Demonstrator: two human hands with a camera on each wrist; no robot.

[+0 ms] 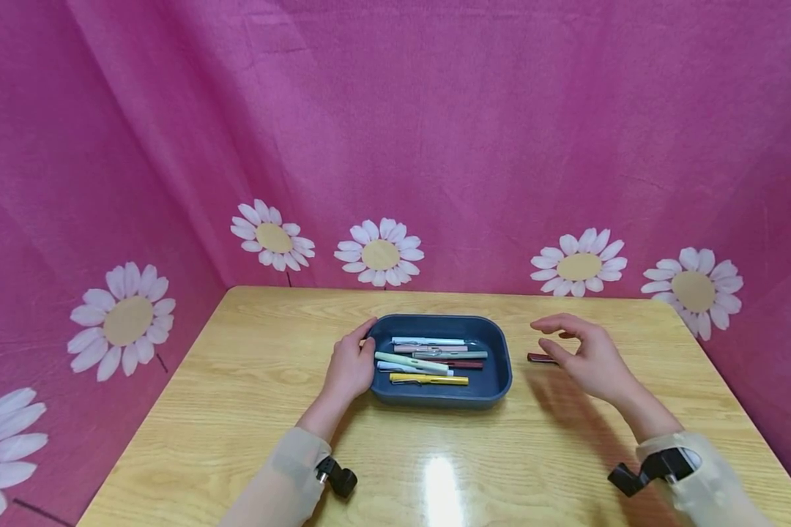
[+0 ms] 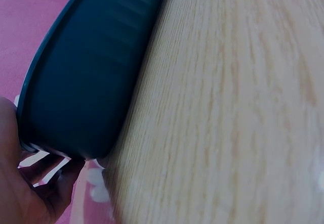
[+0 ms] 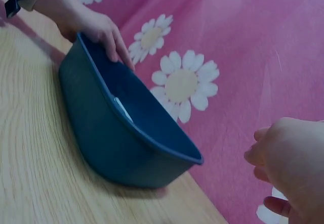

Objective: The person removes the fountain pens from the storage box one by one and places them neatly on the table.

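Wears pale sleeves (image 1: 275, 476) w/ blk cams (image 1: 338, 477) at wrists. Grips tray (image 1: 442, 402) by its left end w/ L hand (image 1: 351, 369). Has R hand (image 1: 593, 361) unclenched & empty, thumb & index spread, just over dk red pen (image 1: 539, 358) lying on table (image 1: 237, 432) right of tray; can't tell if touching. In tray, nearest first: yellow pen (image 1: 431, 380), then pale & dk pens (image 1: 411, 361). Behind, pink curtain (image 1: 435, 146) w/ white daisies (image 1: 380, 255).

head: high, forward-down | left wrist: close along tray (image 2: 86, 77) | right wrist: farther back | all share tray

Assorted pens (image 1: 411, 361) in blue tray (image 1: 440, 402)
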